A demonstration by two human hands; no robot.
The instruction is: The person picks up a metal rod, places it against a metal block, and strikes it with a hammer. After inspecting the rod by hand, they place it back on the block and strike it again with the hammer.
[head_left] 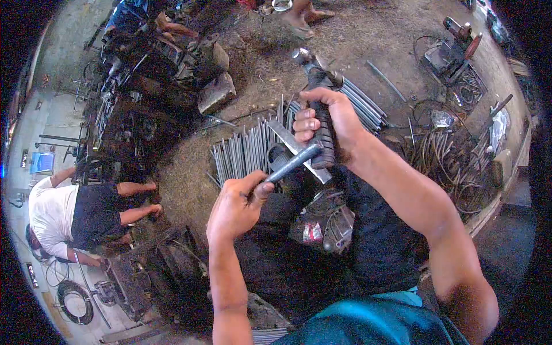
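Observation:
My left hand [236, 207] is closed on the lower end of a short grey metal rod [294, 163], which slants up to the right. My right hand [325, 118] is wrapped round the black ribbed grip of a hammer [324, 138]; its metal head points up and away from me. The rod's upper end is close beside the bottom of the grip; whether they touch I cannot tell. Beneath the rod, a flat metal bar [282, 133] lies diagonally. Beyond my hands, many grey rods [244, 152] lie side by side on the floor, with another bundle [365, 106] at the right.
A stone block [217, 95] and dark machinery [129, 115] stand left. At the lower left a person in a white shirt [54, 210] bends by a metal bench [123, 282]. Coiled rods [448, 155] and a power tool [451, 57] lie right. Another person's feet [302, 23] show at the top.

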